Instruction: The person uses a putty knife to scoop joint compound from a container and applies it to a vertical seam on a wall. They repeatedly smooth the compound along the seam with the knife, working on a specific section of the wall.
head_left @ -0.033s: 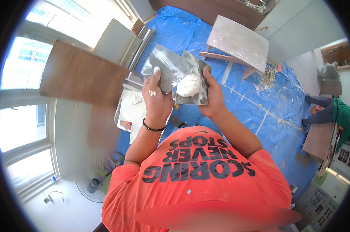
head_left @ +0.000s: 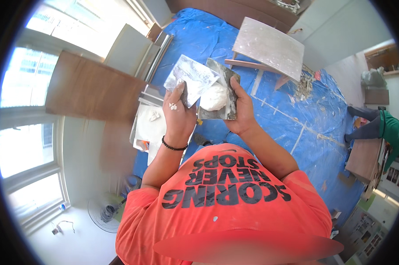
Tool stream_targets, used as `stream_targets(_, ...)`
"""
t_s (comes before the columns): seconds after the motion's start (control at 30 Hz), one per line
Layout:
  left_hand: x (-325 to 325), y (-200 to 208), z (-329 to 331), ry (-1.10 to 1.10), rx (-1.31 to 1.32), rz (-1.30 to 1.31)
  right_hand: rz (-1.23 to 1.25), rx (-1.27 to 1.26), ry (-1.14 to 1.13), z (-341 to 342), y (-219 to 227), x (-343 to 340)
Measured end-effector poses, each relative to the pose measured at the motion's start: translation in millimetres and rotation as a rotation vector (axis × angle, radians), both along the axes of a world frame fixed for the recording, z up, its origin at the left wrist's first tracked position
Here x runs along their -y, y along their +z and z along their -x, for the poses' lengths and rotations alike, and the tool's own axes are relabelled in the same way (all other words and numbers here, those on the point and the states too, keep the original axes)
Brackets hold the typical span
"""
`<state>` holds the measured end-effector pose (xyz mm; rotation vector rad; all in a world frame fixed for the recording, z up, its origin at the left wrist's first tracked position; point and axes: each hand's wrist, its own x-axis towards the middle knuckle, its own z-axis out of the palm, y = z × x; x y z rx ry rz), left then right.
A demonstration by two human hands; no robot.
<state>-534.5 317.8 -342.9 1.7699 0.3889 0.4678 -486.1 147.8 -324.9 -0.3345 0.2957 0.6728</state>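
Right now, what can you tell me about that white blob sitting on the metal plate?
The white blob is a soft, thick lump, like wet plaster or putty, rounded and a little lumpy. It sits near the middle of a flat, grey, smeared metal plate, which the right hand holds by its edge. A second smeared metal blade, gripped in the left hand, overlaps the plate beside the blob and seems to touch its left side. Small white specks of the same stuff dot the left hand.
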Motion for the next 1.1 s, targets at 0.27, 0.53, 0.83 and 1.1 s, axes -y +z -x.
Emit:
stream_targets(0.27,75,48,-61,-0.189,0.084,0.751,0.136,0.184,-0.442,-83,3,125)
stream_targets(0.53,160,43,-89,-0.439,-0.079,0.504,0.440,0.353,-0.772,-99,3,181)
stream_targets(0.83,221,35,-182,-0.372,0.175,0.778,1.219,0.752,-0.201,-81,22,222)
stream_targets(1.1,216,52,-245,-1.202,1.017,-0.227,0.056,0.081,-0.562,-137,-5,225)
